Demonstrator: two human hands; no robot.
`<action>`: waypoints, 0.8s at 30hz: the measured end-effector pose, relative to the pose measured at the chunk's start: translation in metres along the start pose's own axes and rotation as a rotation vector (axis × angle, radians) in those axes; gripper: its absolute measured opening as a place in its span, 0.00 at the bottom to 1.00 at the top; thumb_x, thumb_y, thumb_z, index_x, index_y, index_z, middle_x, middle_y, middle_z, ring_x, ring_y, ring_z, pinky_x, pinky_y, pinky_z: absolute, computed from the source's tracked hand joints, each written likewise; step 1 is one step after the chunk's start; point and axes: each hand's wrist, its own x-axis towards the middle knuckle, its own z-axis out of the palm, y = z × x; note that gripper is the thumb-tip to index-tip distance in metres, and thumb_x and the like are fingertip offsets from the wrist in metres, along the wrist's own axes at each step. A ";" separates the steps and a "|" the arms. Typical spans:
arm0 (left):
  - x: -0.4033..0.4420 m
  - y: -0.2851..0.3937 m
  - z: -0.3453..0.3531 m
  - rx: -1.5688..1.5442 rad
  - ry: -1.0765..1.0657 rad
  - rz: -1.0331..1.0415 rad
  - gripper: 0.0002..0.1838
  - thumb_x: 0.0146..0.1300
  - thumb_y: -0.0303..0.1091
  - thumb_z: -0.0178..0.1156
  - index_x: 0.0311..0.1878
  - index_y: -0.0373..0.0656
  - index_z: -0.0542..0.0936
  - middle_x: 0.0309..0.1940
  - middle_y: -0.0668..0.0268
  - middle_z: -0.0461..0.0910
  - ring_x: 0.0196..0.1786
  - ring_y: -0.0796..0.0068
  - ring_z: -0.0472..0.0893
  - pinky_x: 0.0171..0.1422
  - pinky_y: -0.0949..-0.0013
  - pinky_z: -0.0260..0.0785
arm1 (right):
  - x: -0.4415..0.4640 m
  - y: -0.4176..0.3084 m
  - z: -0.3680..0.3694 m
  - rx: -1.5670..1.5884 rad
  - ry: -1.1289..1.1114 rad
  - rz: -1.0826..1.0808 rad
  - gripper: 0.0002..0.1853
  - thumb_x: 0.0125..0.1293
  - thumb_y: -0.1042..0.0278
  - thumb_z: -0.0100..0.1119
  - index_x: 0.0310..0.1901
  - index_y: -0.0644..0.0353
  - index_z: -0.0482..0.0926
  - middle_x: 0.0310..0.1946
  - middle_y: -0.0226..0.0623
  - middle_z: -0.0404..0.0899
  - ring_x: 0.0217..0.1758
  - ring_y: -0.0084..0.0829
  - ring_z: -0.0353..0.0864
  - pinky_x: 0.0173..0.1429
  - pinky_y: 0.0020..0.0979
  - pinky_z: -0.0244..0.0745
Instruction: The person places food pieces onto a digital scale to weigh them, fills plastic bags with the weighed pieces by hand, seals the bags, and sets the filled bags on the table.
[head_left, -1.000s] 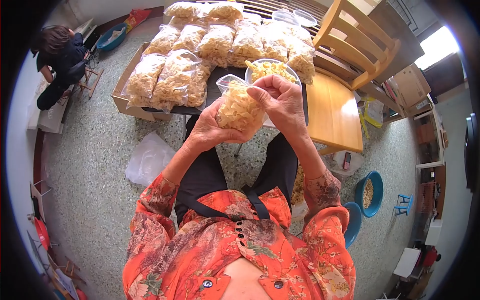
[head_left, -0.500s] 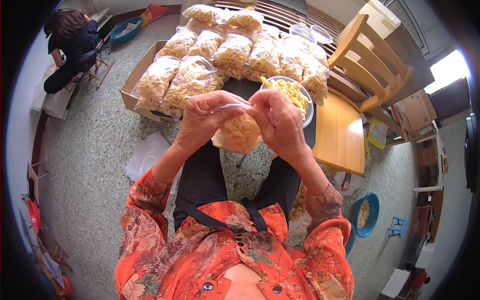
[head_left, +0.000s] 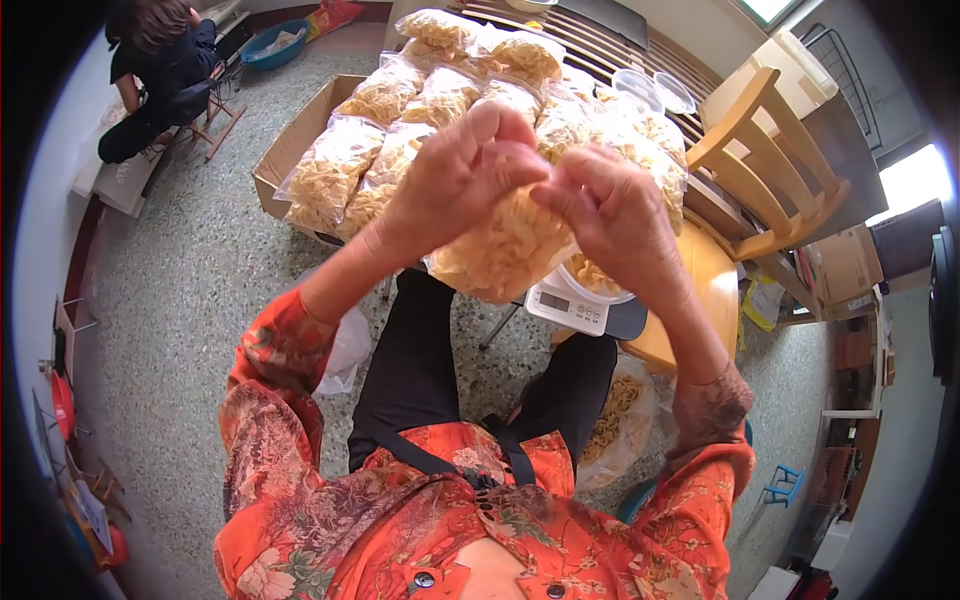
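Between both hands hangs a clear plastic bag (head_left: 505, 245) filled with pale yellow dried flakes. My left hand (head_left: 470, 175) pinches its top edge on one side, and my right hand (head_left: 615, 205) grips the other side close by. Past the bag rises a heap of similar filled bags (head_left: 440, 95), partly covered by my hands. Under my right hand shows a white kitchen scale (head_left: 566, 306) with a bowl (head_left: 598, 280) of the same flakes on it, mostly hidden by the bag and hand.
A cardboard box (head_left: 268, 175) holds the near-left bags. A wooden chair (head_left: 780, 180) stands at the right. Below lie an open bag of brownish pieces (head_left: 620, 415) and a white plastic bag (head_left: 347, 350). Another person (head_left: 165, 80) sits at the far left.
Both hands have lifted the bag upward and nearer to the camera, still pinching its top. The scale has come into view beneath it, and the whole view has shifted slightly.
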 end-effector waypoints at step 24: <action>0.174 -0.152 -0.211 -0.671 0.217 -0.405 0.20 0.61 0.37 0.74 0.50 0.35 0.80 0.48 0.60 0.85 0.51 0.68 0.86 0.46 0.67 0.85 | 0.268 0.099 0.080 0.824 0.317 0.356 0.11 0.67 0.72 0.62 0.25 0.57 0.77 0.19 0.31 0.74 0.19 0.26 0.74 0.23 0.30 0.71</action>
